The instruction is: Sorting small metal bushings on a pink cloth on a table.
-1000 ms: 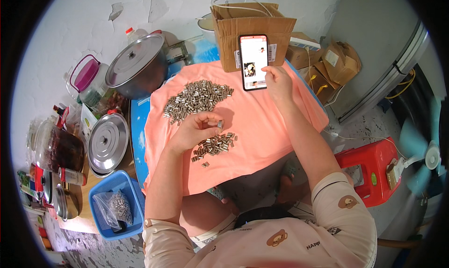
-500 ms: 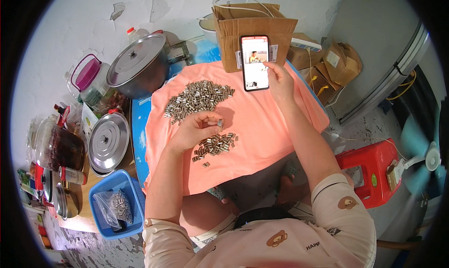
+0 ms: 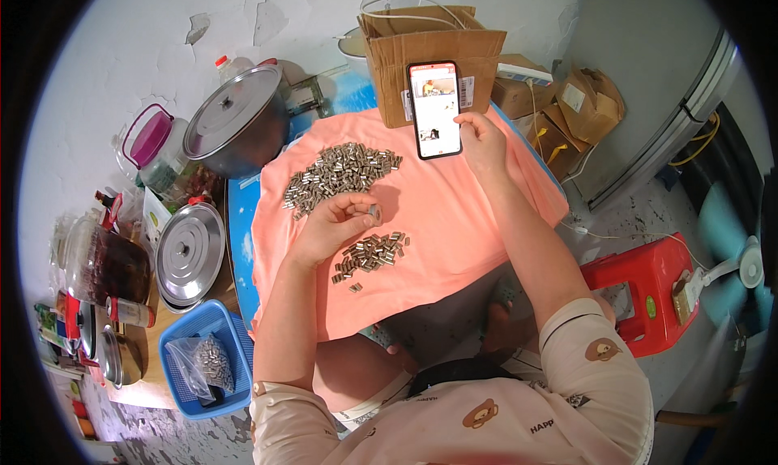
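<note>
My left hand (image 3: 340, 220) hovers over the table, its thumb and fingers pinching a small metal cylinder (image 3: 374, 210); whether it holds more is hidden. Behind it spreads a large heap of small silver metal cylinders (image 3: 344, 170). A smaller pile of metal cylinders (image 3: 371, 254) lies in front of it, with a few stray ones at the near edge. At the back, a smartphone (image 3: 435, 112) leans upright against a cardboard box (image 3: 389, 68), its screen lit. My right hand (image 3: 485, 146) is at the phone's right edge, index finger stretched toward the screen, the other fingers partly curled and grasping nothing visible.
A salmon-pink cloth (image 3: 454, 222) covers most of the blue table. A lidded pot (image 3: 243, 116) stands at the back left. Lower left, a blue basket (image 3: 174, 343) holds a bag of metal cylinders (image 3: 212, 361). A red stool (image 3: 648, 295) and turning fan (image 3: 750, 262) stand right.
The pictures on the phone screen have shifted. My right index finger has moved down and back toward the phone's edge. My left hand keeps its pinch in nearly the same place.
</note>
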A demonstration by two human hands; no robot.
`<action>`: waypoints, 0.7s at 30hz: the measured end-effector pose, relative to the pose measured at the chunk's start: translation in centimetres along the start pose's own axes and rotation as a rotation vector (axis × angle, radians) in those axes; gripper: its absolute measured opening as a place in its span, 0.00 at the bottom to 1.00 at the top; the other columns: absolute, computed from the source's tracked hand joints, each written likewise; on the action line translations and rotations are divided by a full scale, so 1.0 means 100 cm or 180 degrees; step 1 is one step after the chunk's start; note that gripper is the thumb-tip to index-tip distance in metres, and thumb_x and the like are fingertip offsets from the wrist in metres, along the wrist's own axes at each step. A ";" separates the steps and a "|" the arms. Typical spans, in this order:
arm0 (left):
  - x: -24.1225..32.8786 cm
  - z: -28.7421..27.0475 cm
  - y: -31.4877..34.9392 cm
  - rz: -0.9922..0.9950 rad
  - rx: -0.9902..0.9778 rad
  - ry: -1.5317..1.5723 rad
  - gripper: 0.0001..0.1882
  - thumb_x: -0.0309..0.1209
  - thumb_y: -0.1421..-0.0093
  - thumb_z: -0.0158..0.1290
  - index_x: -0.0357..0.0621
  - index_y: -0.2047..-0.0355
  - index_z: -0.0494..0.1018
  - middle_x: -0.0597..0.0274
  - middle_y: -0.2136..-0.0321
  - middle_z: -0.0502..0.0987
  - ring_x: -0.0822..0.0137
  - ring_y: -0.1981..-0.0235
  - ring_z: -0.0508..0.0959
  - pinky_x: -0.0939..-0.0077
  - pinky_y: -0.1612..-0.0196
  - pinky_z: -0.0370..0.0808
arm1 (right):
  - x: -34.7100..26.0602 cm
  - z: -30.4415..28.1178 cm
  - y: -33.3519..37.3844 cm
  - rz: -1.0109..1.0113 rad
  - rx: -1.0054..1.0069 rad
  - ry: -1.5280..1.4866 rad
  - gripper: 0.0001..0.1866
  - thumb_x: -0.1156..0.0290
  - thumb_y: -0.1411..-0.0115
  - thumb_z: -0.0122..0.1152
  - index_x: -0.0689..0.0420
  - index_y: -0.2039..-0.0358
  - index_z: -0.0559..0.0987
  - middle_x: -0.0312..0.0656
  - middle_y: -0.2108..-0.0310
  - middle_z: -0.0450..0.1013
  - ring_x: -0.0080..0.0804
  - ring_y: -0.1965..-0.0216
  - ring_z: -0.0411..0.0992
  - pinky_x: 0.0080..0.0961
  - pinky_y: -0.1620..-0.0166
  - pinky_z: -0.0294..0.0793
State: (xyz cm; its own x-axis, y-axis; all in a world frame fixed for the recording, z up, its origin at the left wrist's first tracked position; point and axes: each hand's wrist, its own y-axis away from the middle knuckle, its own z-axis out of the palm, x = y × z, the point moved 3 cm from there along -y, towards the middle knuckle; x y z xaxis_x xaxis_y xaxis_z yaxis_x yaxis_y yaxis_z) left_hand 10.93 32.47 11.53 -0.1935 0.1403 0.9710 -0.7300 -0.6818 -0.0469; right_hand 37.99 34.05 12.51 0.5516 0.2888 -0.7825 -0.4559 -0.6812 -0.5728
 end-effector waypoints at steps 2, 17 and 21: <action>0.000 0.000 0.000 0.0033 -0.0013 0.0069 0.10 0.20 0.47 0.50 0.36 0.63 0.69 0.67 0.70 0.72 0.77 0.68 0.72 0.85 0.62 0.70 | -0.001 0.001 0.001 0.0066 -0.0063 0.0049 0.07 0.77 0.51 0.49 0.59 0.73 0.76 0.41 0.79 0.71 0.28 0.78 0.69 0.22 0.73 0.66; 0.001 0.000 0.001 -0.0091 0.0081 0.0120 0.11 0.19 0.48 0.51 0.36 0.62 0.69 0.66 0.70 0.73 0.75 0.68 0.72 0.83 0.61 0.71 | -0.008 0.001 0.004 0.0015 -0.0243 0.0097 0.07 0.77 0.51 0.48 0.59 0.73 0.75 0.41 0.79 0.71 0.26 0.79 0.68 0.21 0.74 0.65; -0.001 -0.004 0.001 0.0095 -0.0086 0.0028 0.11 0.19 0.48 0.51 0.36 0.62 0.69 0.65 0.70 0.73 0.75 0.67 0.73 0.82 0.60 0.71 | -0.012 0.003 0.004 -0.0137 -0.0291 0.0284 0.07 0.76 0.52 0.48 0.60 0.74 0.75 0.42 0.77 0.71 0.28 0.78 0.69 0.22 0.74 0.66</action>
State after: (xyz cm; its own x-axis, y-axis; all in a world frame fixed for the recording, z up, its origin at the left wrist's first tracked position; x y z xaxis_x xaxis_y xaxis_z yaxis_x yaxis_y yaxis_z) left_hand 10.63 32.73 11.30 -0.2210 0.1265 0.9670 -0.7412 -0.6663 -0.0823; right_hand 36.93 33.57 13.13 0.6311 0.2609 -0.7305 -0.3671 -0.7291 -0.5776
